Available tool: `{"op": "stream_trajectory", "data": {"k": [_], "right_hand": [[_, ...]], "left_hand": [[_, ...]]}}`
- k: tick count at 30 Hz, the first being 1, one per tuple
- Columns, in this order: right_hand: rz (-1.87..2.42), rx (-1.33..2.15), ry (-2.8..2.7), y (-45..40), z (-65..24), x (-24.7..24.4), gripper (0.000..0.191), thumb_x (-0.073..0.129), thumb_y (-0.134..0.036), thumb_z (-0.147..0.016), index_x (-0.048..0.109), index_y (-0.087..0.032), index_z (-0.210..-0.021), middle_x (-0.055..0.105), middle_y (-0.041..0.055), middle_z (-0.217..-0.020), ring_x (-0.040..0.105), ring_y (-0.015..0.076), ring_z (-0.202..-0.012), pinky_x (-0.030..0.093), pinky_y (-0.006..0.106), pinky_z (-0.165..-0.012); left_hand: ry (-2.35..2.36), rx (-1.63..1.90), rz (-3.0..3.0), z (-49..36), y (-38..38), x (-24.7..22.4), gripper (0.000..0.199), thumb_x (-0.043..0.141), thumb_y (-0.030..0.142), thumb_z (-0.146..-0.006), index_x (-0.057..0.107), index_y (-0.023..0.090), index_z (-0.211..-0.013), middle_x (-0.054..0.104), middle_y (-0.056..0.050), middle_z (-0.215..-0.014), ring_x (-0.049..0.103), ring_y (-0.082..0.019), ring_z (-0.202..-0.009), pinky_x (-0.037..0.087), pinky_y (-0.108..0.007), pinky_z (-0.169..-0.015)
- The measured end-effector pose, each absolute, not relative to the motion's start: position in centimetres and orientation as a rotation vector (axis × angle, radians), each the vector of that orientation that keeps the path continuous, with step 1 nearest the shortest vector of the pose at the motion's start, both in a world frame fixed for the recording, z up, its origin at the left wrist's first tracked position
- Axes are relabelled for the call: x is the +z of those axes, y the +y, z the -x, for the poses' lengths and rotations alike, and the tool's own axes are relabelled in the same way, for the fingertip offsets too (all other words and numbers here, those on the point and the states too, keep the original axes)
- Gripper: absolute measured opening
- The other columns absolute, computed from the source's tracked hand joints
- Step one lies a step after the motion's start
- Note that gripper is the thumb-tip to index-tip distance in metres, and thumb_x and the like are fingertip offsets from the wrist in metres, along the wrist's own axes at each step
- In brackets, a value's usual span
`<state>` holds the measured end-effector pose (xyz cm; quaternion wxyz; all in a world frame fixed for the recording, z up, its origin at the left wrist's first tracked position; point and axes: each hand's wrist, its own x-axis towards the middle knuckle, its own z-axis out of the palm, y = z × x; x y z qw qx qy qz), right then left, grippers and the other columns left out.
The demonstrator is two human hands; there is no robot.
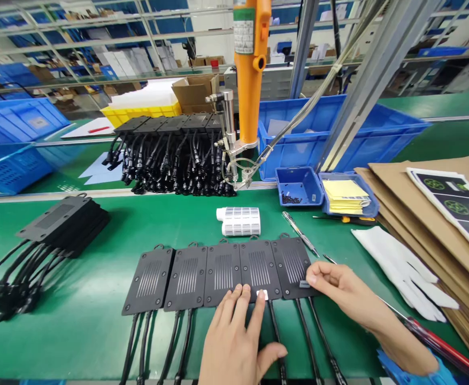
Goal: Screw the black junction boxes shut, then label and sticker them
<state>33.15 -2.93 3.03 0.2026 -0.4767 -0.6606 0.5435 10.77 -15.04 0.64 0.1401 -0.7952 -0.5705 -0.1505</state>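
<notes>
Head cam, 5 blk slotted units (223, 270), R fingers (331, 270) pinching grey label (304, 284), L fingers (240, 307) spread

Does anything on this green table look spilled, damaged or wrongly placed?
Nothing looks spilled or damaged: five flat black rectangular units lie side by side, and small dark parts sit inside the small blue plastic tray. Only the white fabric glove, lying loose beside brown cardboard sheets, seems slightly untidy.

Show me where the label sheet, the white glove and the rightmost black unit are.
Label sheet (241, 222), head view, on its printed face.
White glove (394, 266), head view, on its main body.
Rightmost black unit (292, 263), head view, on its slotted face.
</notes>
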Motion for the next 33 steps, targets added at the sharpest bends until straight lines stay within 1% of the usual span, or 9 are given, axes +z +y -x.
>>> {"op": "stream_trajectory", "data": {"k": [3,5,8,11,16,20,27,30,33], "right_hand": [[1.342,1.561,-1.854,-3.1,-33.1,2.5,0.038,0.056,-0.052,-0.083,0.053,-0.019,-0.065,0.043,-0.0043,-0.059,0.039,0.012,-0.057,0.034,0.025,-0.055],[1.354,1.551,-1.865,-3.2,-33.0,2.4,0.036,0.057,-0.049,-0.082,0.053,-0.019,-0.063,0.038,-0.0053,-0.057,0.035,0.0116,-0.055,0.031,0.025,-0.054],[1.373,1.502,-1.895,-3.4,-33.0,2.2,0.032,0.056,-0.044,-0.082,0.054,-0.019,-0.063,0.037,-0.005,-0.057,0.034,0.0119,-0.056,0.029,0.026,-0.055],[1.387,1.415,-1.946,-3.6,-33.1,2.0,0.028,0.054,-0.039,-0.083,0.055,-0.019,-0.064,0.039,-0.0045,-0.058,0.036,0.0127,-0.056,0.031,0.026,-0.055],[1.397,1.269,-2.047,-3.9,-32.9,1.7,0.027,0.049,-0.032,-0.087,0.051,-0.02,-0.063,0.038,-0.0041,-0.06,0.039,0.0138,-0.058,0.032,0.027,-0.057],[1.392,1.256,-2.056,-3.9,-32.9,1.7,0.025,0.05,-0.03,-0.087,0.054,-0.02,-0.065,0.038,-0.0045,-0.06,0.04,0.0134,-0.058,0.032,0.027,-0.057],[1.394,1.24,-2.053,-3.9,-33.1,1.3,0.026,0.052,-0.033,-0.086,0.055,-0.019,-0.064,0.038,-0.0046,-0.059,0.04,0.0131,-0.057,0.032,0.027,-0.057],[1.396,1.232,-2.047,-3.8,-33.1,1.2,0.027,0.051,-0.034,-0.086,0.055,-0.02,-0.064,0.038,-0.0044,-0.059,0.04,0.0133,-0.057,0.032,0.027,-0.057],[1.392,1.229,-2.043,-3.8,-33.0,1.2,0.027,0.05,-0.035,-0.086,0.055,-0.02,-0.064,0.038,-0.0043,-0.058,0.041,0.0135,-0.057,0.032,0.027,-0.056]], "left_hand": [[-1.704,-0.478,2.292,-11.4,-14.5,1.1,0.046,0.036,0.046,-0.103,0.066,0.013,-0.112,0.069,-0.015,-0.116,0.067,-0.029,-0.105,0.057,-0.042,-0.084],[-1.653,-0.446,2.389,-12.2,-14.0,1.3,0.042,0.04,0.039,-0.102,0.06,0.009,-0.123,0.062,-0.018,-0.13,0.061,-0.031,-0.118,0.055,-0.044,-0.091],[-1.494,-0.383,2.586,-13.5,-13.3,1.0,0.062,0.048,0.052,-0.097,0.046,0.004,-0.138,0.051,-0.019,-0.143,0.05,-0.031,-0.131,0.051,-0.046,-0.099],[-1.489,-0.363,2.616,-14.3,-13.2,0.5,0.077,0.047,0.066,-0.092,0.046,0.005,-0.139,0.05,-0.018,-0.144,0.051,-0.031,-0.13,0.049,-0.046,-0.101],[-1.506,-0.361,2.58,-14.3,-13.3,0.1,0.076,0.038,0.068,-0.094,0.046,0.008,-0.14,0.051,-0.015,-0.145,0.05,-0.029,-0.131,0.045,-0.044,-0.103],[-1.482,-0.345,2.58,-14.3,-13.3,0.2,0.081,0.039,0.071,-0.092,0.044,0.006,-0.141,0.05,-0.016,-0.145,0.047,-0.031,-0.133,0.043,-0.046,-0.104],[-1.429,-0.281,2.547,-14.5,-13.1,0.9,0.085,0.04,0.076,-0.088,0.049,0.008,-0.137,0.055,-0.019,-0.138,0.053,-0.033,-0.128,0.044,-0.047,-0.099],[-1.413,-0.264,2.553,-14.6,-13.1,0.8,0.089,0.043,0.08,-0.084,0.047,0.011,-0.14,0.054,-0.022,-0.139,0.053,-0.035,-0.127,0.044,-0.05,-0.098],[-1.447,-0.291,2.556,-14.6,-13.2,0.6,0.085,0.04,0.079,-0.086,0.044,0.017,-0.144,0.052,-0.021,-0.141,0.051,-0.035,-0.129,0.044,-0.05,-0.099]]}}
